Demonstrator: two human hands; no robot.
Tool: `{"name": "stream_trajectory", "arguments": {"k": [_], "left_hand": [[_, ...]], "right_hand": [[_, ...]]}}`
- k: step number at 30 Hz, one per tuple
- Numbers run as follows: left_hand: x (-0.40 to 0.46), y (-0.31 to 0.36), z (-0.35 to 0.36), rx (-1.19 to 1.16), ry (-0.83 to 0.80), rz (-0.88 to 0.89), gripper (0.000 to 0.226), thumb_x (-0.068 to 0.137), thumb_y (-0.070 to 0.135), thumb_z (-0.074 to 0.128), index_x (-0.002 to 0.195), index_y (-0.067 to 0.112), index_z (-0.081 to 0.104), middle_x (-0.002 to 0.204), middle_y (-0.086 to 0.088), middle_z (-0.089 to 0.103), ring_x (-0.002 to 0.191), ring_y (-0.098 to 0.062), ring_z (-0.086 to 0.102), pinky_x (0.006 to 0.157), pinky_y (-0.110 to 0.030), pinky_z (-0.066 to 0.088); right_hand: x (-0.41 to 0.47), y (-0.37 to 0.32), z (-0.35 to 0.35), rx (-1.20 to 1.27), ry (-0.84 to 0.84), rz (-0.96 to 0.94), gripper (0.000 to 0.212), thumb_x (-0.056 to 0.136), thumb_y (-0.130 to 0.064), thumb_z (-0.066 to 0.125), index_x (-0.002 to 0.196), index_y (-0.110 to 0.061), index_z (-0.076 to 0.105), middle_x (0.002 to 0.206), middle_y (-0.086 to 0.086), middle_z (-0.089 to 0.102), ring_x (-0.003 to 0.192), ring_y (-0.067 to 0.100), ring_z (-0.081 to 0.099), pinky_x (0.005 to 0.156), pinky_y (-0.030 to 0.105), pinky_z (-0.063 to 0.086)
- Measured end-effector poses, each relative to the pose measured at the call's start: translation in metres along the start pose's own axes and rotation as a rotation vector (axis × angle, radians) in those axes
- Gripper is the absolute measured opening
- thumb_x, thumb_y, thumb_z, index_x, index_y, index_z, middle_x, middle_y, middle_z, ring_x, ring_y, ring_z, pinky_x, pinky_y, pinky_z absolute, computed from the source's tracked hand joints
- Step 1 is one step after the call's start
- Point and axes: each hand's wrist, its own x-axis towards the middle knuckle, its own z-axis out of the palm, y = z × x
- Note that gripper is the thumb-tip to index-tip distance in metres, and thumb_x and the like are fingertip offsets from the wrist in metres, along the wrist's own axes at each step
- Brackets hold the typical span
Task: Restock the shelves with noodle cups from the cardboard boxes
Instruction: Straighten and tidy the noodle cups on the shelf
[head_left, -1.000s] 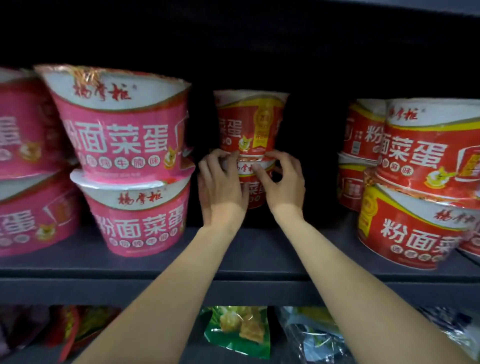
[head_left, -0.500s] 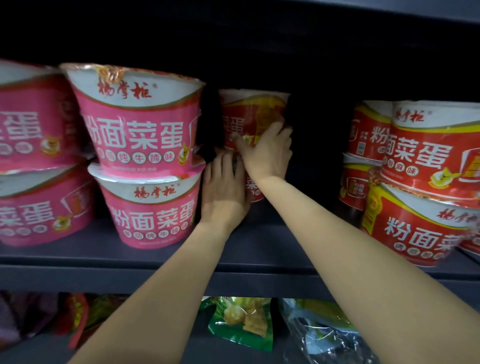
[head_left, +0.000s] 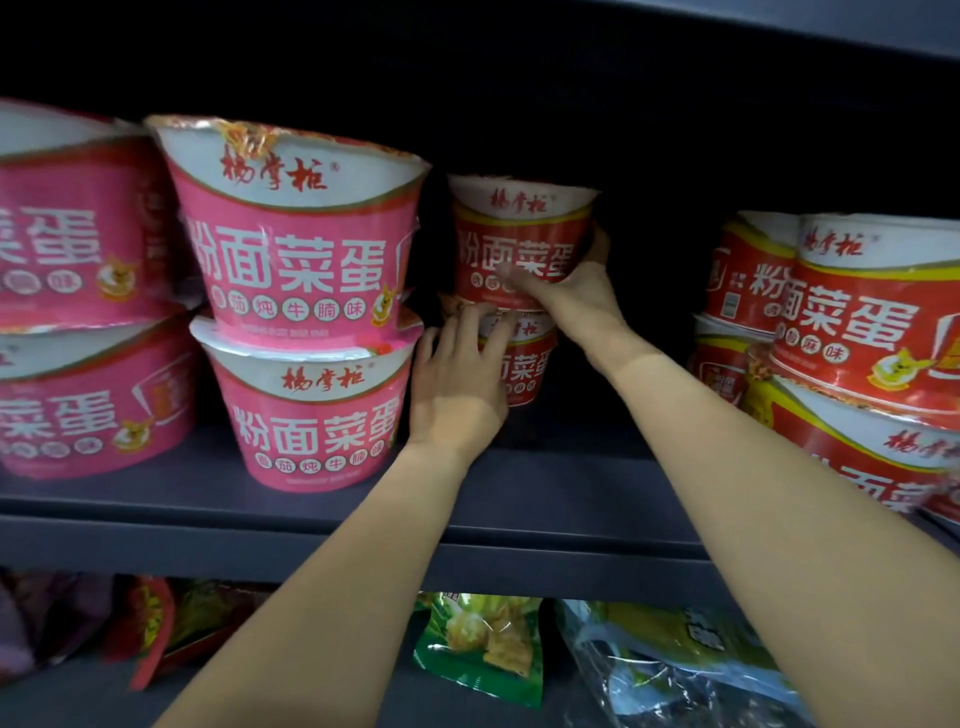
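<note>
Deep on shelf (head_left: 545, 483): two red cups stacked; upper red cup (head_left: 519, 234) in right hand (head_left: 576, 296), lower red cup (head_left: 524, 364) under left hand (head_left: 457, 384).

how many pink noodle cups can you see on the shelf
4, in two stacks of two at the left: upper pink cup on lower pink cup, and at the frame's left edge another upper on another lower. More may hide behind.
</note>
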Motion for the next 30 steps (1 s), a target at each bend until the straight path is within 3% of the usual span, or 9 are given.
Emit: {"name": "stream_trajectory", "arguments": {"k": [4,8,12,15,19,23,25,27,30], "left_hand": [[0.000,0.000,-0.001,-0.003,-0.027,-0.023,0.071,0.054,0.007,0.077,0.123,0.014,0.058,0.119,-0.012,0.057,0.099,-0.033,0.058,0.081,-0.040,0.047],[0.000,0.001,-0.001,0.016,-0.035,-0.040,0.075,0.053,0.005,0.076,0.125,0.015,0.056,0.122,-0.011,0.056,0.099,-0.035,0.057,0.080,-0.042,0.047],[-0.001,0.001,-0.001,0.082,-0.058,-0.055,0.080,0.050,0.009,0.080,0.126,0.016,0.055,0.124,-0.010,0.056,0.099,-0.036,0.057,0.081,-0.043,0.047],[-0.001,0.002,0.000,0.082,-0.060,-0.070,0.083,0.049,0.008,0.081,0.127,0.017,0.055,0.126,-0.011,0.055,0.103,-0.037,0.056,0.084,-0.046,0.047],[0.000,0.001,0.003,0.112,-0.006,-0.043,0.084,0.043,0.006,0.082,0.122,0.015,0.057,0.119,-0.012,0.058,0.098,-0.035,0.060,0.079,-0.044,0.050],[0.001,0.001,0.009,0.203,0.003,-0.002,0.078,0.049,0.011,0.079,0.122,0.014,0.052,0.120,-0.012,0.058,0.100,-0.033,0.060,0.081,-0.041,0.048],[0.000,0.001,0.012,0.277,-0.008,0.019,0.080,0.053,0.016,0.078,0.124,0.014,0.043,0.121,-0.013,0.057,0.108,-0.033,0.056,0.087,-0.042,0.046],[0.000,0.001,0.015,0.332,-0.012,0.045,0.080,0.055,0.019,0.077,0.126,0.013,0.040,0.123,-0.013,0.057,0.113,-0.031,0.055,0.092,-0.042,0.045],[-0.001,0.003,0.012,0.422,-0.062,0.049,0.083,0.059,0.027,0.077,0.134,0.012,0.044,0.131,-0.011,0.054,0.121,-0.027,0.051,0.100,-0.045,0.041]], "right_hand": [[0.002,0.003,0.001,-0.168,0.133,-0.051,0.106,0.054,-0.072,0.070,0.141,-0.022,0.036,0.136,0.006,0.052,0.124,0.027,0.051,0.100,0.048,0.046],[-0.002,0.004,0.010,-0.243,0.243,-0.104,0.094,0.072,-0.055,0.072,0.145,-0.014,0.029,0.137,0.013,0.049,0.123,0.030,0.051,0.098,0.047,0.046],[0.001,0.000,0.016,-0.272,0.237,-0.059,0.100,0.063,-0.060,0.078,0.140,-0.012,0.035,0.132,0.011,0.055,0.117,0.027,0.056,0.092,0.039,0.050],[-0.001,-0.002,0.011,-0.273,0.197,-0.079,0.092,0.068,-0.050,0.079,0.138,-0.007,0.037,0.132,0.011,0.056,0.117,0.027,0.057,0.088,0.032,0.046],[-0.005,0.002,0.009,-0.179,0.203,-0.106,0.105,0.066,-0.047,0.081,0.146,-0.013,0.022,0.137,0.009,0.052,0.121,0.026,0.054,0.092,0.033,0.045],[-0.001,0.010,0.013,-0.129,0.219,-0.108,0.108,0.065,-0.047,0.082,0.147,-0.017,0.019,0.139,0.008,0.050,0.123,0.025,0.052,0.094,0.034,0.044],[-0.002,0.015,0.013,-0.123,0.211,-0.127,0.099,0.071,-0.046,0.078,0.147,-0.018,0.021,0.140,0.008,0.048,0.124,0.024,0.051,0.097,0.036,0.045],[-0.007,0.026,0.013,-0.216,0.224,-0.143,0.076,0.082,-0.043,0.069,0.143,-0.018,0.032,0.138,0.009,0.047,0.124,0.026,0.049,0.098,0.041,0.045],[-0.023,0.041,0.015,-0.399,0.269,-0.277,0.044,0.091,-0.034,0.059,0.129,-0.016,0.050,0.126,0.012,0.053,0.111,0.030,0.054,0.088,0.045,0.049]]}}
